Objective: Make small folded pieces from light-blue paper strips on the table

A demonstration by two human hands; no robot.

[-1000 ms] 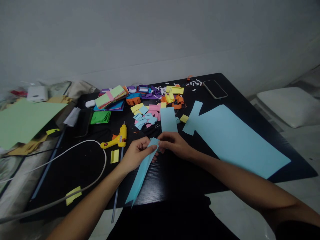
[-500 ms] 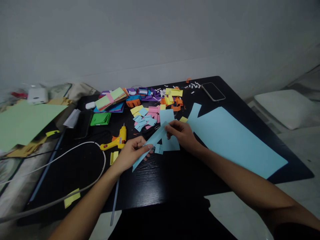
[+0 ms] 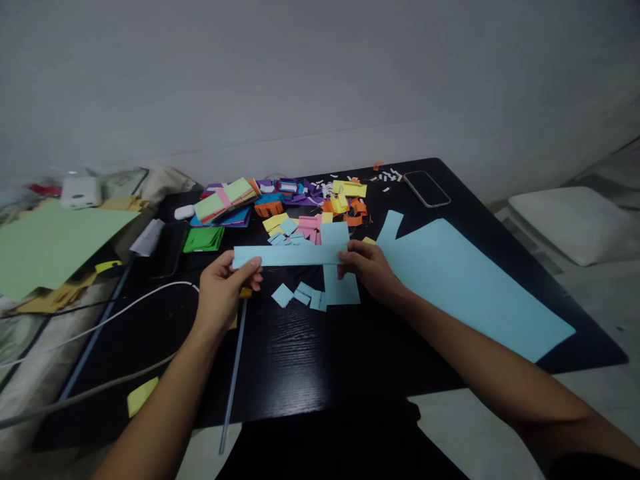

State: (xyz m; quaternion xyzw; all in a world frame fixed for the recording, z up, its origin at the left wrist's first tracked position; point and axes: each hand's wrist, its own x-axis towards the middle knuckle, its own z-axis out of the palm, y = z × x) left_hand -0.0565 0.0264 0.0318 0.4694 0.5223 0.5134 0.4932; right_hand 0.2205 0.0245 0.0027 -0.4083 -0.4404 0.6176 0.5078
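Note:
A light blue paper strip with a lengthwise crease is stretched level above the table, held at both ends. My left hand pinches its left end between thumb and fingers. At the right end, my right hand is closed on it. Below the strip lie several small folded blue paper pieces. Behind it and under my right hand is a wider blue paper piece. My left hand mostly covers the yellow glue gun, of which a bit shows, with a clear glue stick running toward the table's front edge.
A large blue sheet lies at the right, a phone behind it. Coloured folded papers, green pieces and orange scraps crowd the back. A white cable loops across the left side of the black table.
The blue strip has turned from a slanting position to level and been raised. My left hand has moved left and up, uncovering small blue pieces and covering most of the glue gun.

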